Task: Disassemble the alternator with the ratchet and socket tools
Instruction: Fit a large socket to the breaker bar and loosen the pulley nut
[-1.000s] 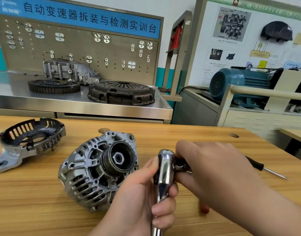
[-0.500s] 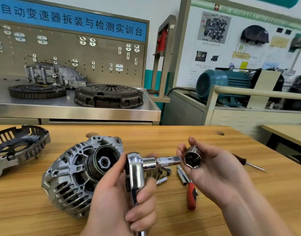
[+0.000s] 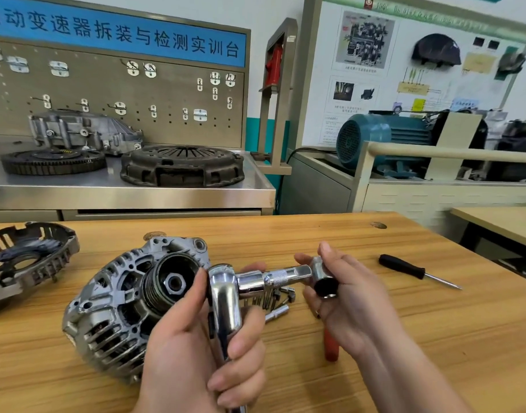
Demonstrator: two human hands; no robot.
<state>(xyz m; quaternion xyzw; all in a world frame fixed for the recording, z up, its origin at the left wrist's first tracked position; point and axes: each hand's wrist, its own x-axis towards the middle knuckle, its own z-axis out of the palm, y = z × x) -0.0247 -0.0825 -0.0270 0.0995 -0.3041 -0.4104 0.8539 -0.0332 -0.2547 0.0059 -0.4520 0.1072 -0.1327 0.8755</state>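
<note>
I am holding ratchet (image 3: 226, 302) and socket (image 3: 323, 278) above the table (image 3: 464, 353).
My left hand (image 3: 196, 347) is gripping the ratchet, my right hand (image 3: 351, 299) pinching the socket at its extension (image 3: 285, 277); the alternator (image 3: 115, 305) is lying just left, bare wood toward the right edge.

Head-worn view, forward-down, close over wooden table (image 3: 285, 234)

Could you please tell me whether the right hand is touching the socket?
Touching. The head view shows the right hand holding the socket in its curled fingers, at the tip of the extension bar.
</note>
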